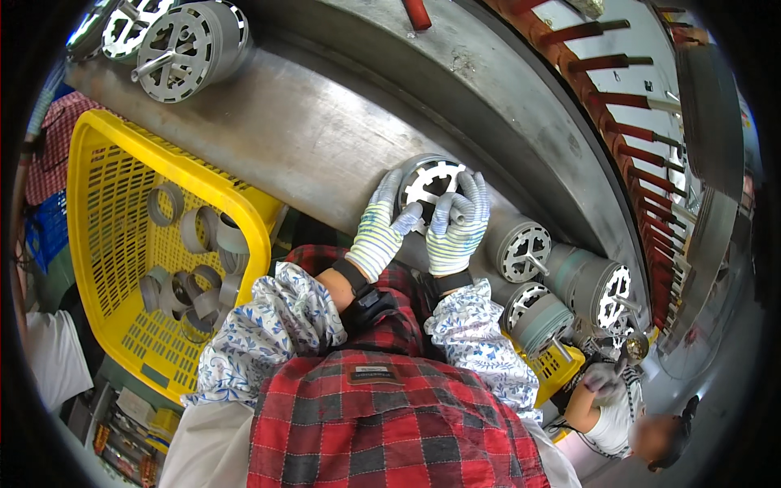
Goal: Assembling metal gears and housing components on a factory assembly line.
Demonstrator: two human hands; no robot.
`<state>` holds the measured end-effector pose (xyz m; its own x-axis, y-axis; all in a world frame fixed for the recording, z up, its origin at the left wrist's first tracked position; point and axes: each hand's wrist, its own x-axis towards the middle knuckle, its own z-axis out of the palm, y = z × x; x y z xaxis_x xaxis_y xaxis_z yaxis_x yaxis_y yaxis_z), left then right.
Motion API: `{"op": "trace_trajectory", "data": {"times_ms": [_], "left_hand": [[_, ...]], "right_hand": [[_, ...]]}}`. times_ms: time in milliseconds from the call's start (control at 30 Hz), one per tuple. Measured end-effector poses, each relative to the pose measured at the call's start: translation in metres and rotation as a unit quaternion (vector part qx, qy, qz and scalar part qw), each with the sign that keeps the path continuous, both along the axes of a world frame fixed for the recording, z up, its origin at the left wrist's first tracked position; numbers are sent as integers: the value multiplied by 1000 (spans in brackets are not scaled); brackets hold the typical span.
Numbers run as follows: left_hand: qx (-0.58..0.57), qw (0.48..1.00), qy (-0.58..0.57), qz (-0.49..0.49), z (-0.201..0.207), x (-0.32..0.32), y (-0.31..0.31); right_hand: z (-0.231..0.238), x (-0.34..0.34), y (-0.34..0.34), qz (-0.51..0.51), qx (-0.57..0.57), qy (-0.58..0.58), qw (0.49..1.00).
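Note:
Both of my hands wear striped knit gloves with bluish fingertips. Between them, on the metal bench, is a round metal fixture (429, 177) with a notched, spoked silver end plate and a darker rim. My left hand (379, 234) closes on its left side, fingers along the rim and thumb over the near edge. My right hand (460, 221) is bent over its right side, fingertips at the rim and over the plate. The gloves cover the fixture's near right part. Just right of my right hand lies a similar drum-shaped fixture (521, 250) with a central rod.
A yellow basket (259, 244) holding several loose grey rings stands at left. More drum fixtures lie at far left (191, 53) and right (598, 293). Beyond the metal bench (309, 106) runs a rack of red-sleeved rods (626, 99). A co-worker (606, 415) is at lower right.

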<state>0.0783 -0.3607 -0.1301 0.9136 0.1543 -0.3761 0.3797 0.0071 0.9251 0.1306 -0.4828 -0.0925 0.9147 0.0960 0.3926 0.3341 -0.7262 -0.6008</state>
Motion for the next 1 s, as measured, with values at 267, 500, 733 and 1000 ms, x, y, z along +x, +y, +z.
{"op": "trace_trajectory", "data": {"times_ms": [267,500,733,1000], "left_hand": [[-78,996,-9,36,-3,-2,-4],[-33,999,22,-3,18,-1,4],[0,1000,20,-13,8,-4,2],[45,999,20,11,10,-3,-4]], "right_hand": [[-1,-1,-3,20,-26,0,999],[-1,-1,-3,35,-22,-6,999],[-2,0,-6,39,-18,6,999],[-13,0,-4,56,-5,12,998]]}}
